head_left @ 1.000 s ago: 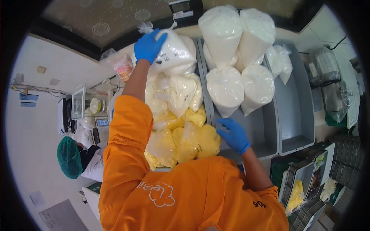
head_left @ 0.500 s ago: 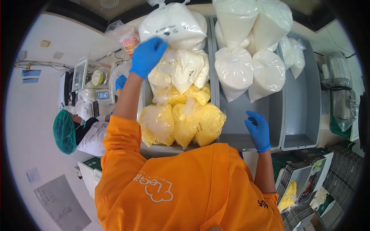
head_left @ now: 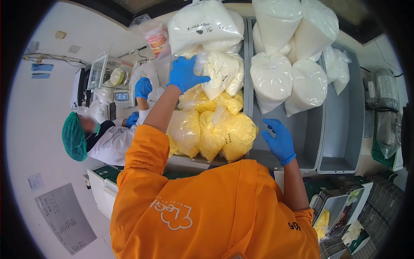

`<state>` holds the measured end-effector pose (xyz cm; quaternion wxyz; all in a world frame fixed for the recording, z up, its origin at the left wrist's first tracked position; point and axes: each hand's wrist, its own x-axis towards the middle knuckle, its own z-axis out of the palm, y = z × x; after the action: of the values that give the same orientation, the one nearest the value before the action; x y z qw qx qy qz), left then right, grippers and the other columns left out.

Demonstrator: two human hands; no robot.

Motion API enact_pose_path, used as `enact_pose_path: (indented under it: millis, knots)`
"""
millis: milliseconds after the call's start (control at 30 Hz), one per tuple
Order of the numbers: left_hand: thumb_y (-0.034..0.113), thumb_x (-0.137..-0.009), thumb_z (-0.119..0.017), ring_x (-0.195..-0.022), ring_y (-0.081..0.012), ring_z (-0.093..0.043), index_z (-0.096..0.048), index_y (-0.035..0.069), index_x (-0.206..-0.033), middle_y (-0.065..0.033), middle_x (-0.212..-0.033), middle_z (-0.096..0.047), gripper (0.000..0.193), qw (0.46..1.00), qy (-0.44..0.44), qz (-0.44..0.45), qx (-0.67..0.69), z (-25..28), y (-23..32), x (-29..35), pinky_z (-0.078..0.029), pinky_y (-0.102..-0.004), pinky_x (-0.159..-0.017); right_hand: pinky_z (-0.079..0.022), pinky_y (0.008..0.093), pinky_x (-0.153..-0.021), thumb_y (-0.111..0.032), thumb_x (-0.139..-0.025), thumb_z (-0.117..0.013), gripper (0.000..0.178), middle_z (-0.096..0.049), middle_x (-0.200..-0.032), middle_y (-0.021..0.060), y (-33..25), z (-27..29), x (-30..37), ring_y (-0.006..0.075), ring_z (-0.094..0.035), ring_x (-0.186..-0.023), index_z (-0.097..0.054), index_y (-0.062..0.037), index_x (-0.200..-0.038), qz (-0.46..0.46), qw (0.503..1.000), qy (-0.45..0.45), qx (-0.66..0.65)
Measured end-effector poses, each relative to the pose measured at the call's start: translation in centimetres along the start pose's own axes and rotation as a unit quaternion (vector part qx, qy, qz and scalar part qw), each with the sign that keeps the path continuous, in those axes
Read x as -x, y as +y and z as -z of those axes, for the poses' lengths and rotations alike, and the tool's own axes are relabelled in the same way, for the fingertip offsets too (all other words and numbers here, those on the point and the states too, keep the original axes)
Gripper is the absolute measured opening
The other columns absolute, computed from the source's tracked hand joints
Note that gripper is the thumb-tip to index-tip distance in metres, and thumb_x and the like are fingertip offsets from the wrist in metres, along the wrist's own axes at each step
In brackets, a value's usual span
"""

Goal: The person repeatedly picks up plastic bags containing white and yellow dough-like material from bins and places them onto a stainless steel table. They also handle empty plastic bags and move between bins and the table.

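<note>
My left hand, in a blue glove, rests over the cream-coloured powder bags, thumb stretched out and fingers apart. Beside its thumb is a knotted clear bag of cream powder; what lies under the palm is hidden. Several bags of yellow powder fill the near part of the same crate. My right hand, also gloved in blue, hovers over the near end of the middle grey crate, its fingers spread and holding nothing. Bags of white powder stand farther back in that crate.
A large white powder bag lies at the back of the left crate. On the right stands another grey crate with small white bags. At left, a co-worker in a green hairnet works by a scale. Racked trays stand at lower right.
My left hand has come down from beside the large white bag toward the cream bags, its thumb spreading. My right hand has shifted slightly left. The co-worker's hand has come into fuller view.
</note>
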<state>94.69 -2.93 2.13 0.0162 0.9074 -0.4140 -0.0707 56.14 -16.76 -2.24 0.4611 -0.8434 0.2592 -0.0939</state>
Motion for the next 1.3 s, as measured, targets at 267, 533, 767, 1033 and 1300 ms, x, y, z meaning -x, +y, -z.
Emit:
enact_pose_path:
  millis: [267,533,767,1033,1300]
  knots:
    - [0.051,-0.083,-0.069,-0.108,-0.0385,-0.065,-0.055,0.014,-0.134,-0.0202,-0.116,-0.068,0.064,0.993,-0.038,-0.022,0.112,-1.6,-2.7,1.6,-0.052,-0.0456,-0.092,-0.053,0.0389,-0.084,-0.019,-0.086,-0.071,0.041,-0.064,-0.116,0.0155,1.0,-0.1,3.1,0.03,-0.065,-0.096,-0.064,-0.0066,-0.124,-0.025,1.0,0.004,-0.005]
    - [0.061,-0.084,-0.066,-0.108,-0.0356,-0.066,-0.061,0.005,-0.131,-0.0208,-0.12,-0.068,0.073,0.979,-0.141,-0.108,-0.097,1.3,-2.5,1.5,-0.051,-0.0433,-0.095,-0.051,0.0425,-0.092,-0.029,-0.088,-0.067,0.038,-0.065,-0.114,0.015,5.0,3.3,9.5,0.0332,-0.064,-0.104,-0.066,-0.0104,-0.12,-0.116,0.99,0.077,-0.009]
    - [0.009,-0.088,-0.067,-0.093,-0.0104,-0.06,-0.056,0.006,-0.139,-0.004,-0.099,-0.065,0.052,0.882,-0.147,-0.25,0.372,11.7,23.8,4.5,-0.051,-0.0278,-0.083,-0.053,0.0403,-0.089,-0.029,-0.088,-0.068,0.042,-0.064,-0.119,0.0154,7.3,12.1,14.8,0.0319,-0.066,-0.1,-0.065,-0.0098,-0.125,-0.125,0.983,0.13,-0.03]
    - [0.041,-0.09,-0.067,-0.114,-0.0299,-0.063,-0.053,0.006,-0.14,-0.0189,-0.125,-0.064,0.063,0.808,-0.325,-0.439,0.221,4.0,50.6,11.3,-0.048,-0.0386,-0.099,-0.053,0.0393,-0.089,-0.027,-0.089,-0.068,0.043,-0.064,-0.122,0.0139,15.0,25.2,30.0,0.0333,-0.065,-0.104,-0.063,-0.0096,-0.128,-0.191,0.926,0.323,-0.052]
    - [0.023,-0.089,-0.073,-0.111,-0.0234,-0.064,-0.05,0.005,-0.144,-0.0155,-0.123,-0.066,0.062,0.697,-0.458,-0.543,0.098,-5.1,69.9,18.9,-0.05,-0.0362,-0.095,-0.048,0.0448,-0.099,-0.035,-0.088,-0.065,0.045,-0.064,-0.122,0.0175,21.3,28.8,52.4,0.0344,-0.06,-0.115,-0.064,-0.0084,-0.124,-0.414,0.76,0.5,0.032]
